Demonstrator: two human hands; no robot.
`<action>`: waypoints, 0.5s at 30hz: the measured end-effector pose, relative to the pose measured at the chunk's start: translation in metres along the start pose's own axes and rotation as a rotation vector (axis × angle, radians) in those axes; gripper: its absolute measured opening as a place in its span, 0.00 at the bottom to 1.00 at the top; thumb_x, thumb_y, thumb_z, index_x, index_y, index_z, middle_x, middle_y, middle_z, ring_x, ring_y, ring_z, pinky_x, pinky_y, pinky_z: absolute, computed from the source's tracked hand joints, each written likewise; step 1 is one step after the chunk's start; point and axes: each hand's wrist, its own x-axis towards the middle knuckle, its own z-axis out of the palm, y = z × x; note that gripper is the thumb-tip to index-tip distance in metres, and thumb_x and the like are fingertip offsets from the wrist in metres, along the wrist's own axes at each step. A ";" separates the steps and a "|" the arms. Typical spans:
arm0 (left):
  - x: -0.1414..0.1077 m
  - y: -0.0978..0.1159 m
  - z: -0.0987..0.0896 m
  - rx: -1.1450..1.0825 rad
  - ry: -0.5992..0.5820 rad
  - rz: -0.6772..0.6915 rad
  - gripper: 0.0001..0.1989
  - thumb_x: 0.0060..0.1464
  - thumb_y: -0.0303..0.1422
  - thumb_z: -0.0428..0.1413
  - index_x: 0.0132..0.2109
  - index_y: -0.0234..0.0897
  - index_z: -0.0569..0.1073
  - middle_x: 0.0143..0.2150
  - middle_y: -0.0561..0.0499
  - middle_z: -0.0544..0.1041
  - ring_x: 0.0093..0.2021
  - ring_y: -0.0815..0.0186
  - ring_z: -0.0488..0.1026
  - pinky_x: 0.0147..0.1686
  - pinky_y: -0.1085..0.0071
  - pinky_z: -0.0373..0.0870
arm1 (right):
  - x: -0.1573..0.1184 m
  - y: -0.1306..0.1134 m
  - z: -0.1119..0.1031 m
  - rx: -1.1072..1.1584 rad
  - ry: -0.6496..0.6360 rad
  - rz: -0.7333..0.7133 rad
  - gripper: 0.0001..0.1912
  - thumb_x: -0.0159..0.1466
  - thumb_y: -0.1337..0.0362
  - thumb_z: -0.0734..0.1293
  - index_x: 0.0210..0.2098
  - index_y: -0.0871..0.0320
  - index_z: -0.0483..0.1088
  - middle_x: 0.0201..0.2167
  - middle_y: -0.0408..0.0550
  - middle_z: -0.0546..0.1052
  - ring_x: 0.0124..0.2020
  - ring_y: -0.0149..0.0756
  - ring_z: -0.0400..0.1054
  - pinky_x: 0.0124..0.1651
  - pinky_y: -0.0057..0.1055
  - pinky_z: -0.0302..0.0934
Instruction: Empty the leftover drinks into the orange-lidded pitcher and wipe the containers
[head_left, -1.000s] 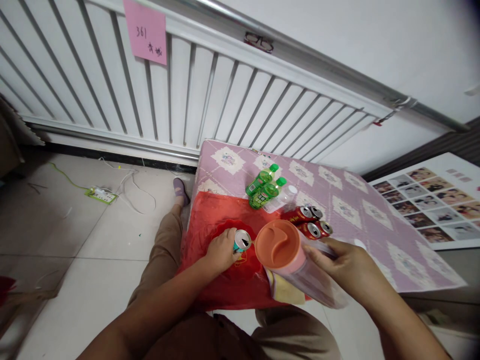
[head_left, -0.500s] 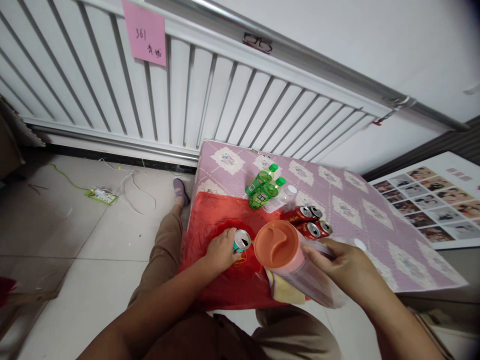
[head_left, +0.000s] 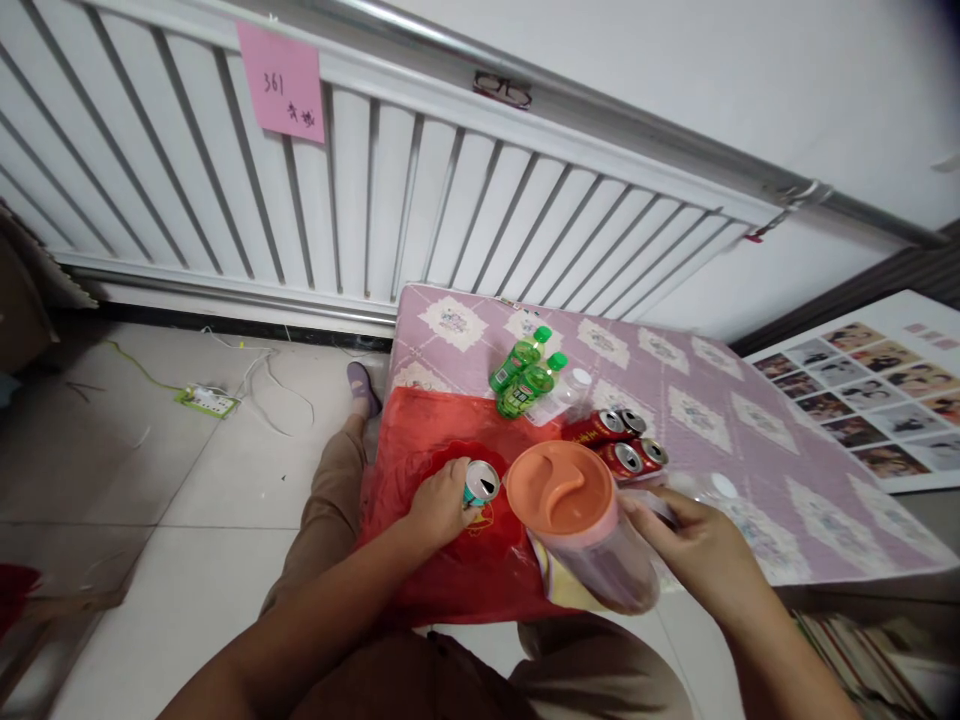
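Lining the wall (head_left: 750, 70), a radiator (head_left: 352, 190) borders lilac cloth (head_left: 645, 393); left grip (head_left: 441, 503) clasps can (head_left: 481, 484), right grip (head_left: 697, 540) clasps pitcher (head_left: 611, 560).

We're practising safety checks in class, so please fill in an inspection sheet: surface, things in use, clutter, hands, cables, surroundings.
Surface: purple patterned cloth; red sheet at one end, red tray on it.
Things in use: opened teal can; jug, tilted, its orange lid beside the can.
Clutter: two green bottles, clear bottle, group of cans, yellow cloth.
Hands: left hand grips the teal can; right hand grips the jug.
Cables: white cables loose on the floor by a power strip.
Surroundings: white radiator, pink note, photo board.
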 end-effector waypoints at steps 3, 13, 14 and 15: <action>0.000 0.000 0.001 0.039 0.026 -0.003 0.33 0.52 0.33 0.62 0.62 0.39 0.57 0.63 0.40 0.67 0.61 0.54 0.68 0.58 0.61 0.66 | -0.002 0.006 -0.009 0.080 0.021 0.046 0.14 0.52 0.49 0.69 0.24 0.54 0.76 0.23 0.46 0.80 0.28 0.43 0.74 0.29 0.33 0.68; 0.000 0.004 0.000 -0.006 0.025 -0.011 0.33 0.50 0.31 0.62 0.61 0.42 0.58 0.63 0.44 0.68 0.62 0.57 0.68 0.61 0.62 0.64 | 0.014 0.017 -0.002 0.376 0.453 0.245 0.15 0.53 0.51 0.70 0.20 0.55 0.71 0.19 0.47 0.73 0.23 0.38 0.65 0.29 0.34 0.59; -0.001 0.004 0.000 -0.005 0.028 -0.014 0.33 0.50 0.31 0.62 0.61 0.42 0.58 0.63 0.44 0.68 0.61 0.57 0.68 0.60 0.63 0.64 | 0.019 0.015 0.004 0.440 0.472 0.255 0.14 0.53 0.52 0.71 0.22 0.56 0.72 0.20 0.47 0.74 0.24 0.38 0.65 0.30 0.34 0.59; -0.001 0.005 0.000 -0.006 0.030 -0.016 0.33 0.50 0.31 0.62 0.61 0.42 0.59 0.62 0.44 0.68 0.61 0.57 0.68 0.60 0.63 0.64 | 0.025 0.013 0.011 0.507 0.483 0.251 0.15 0.53 0.52 0.71 0.23 0.58 0.73 0.22 0.47 0.75 0.25 0.38 0.66 0.31 0.34 0.59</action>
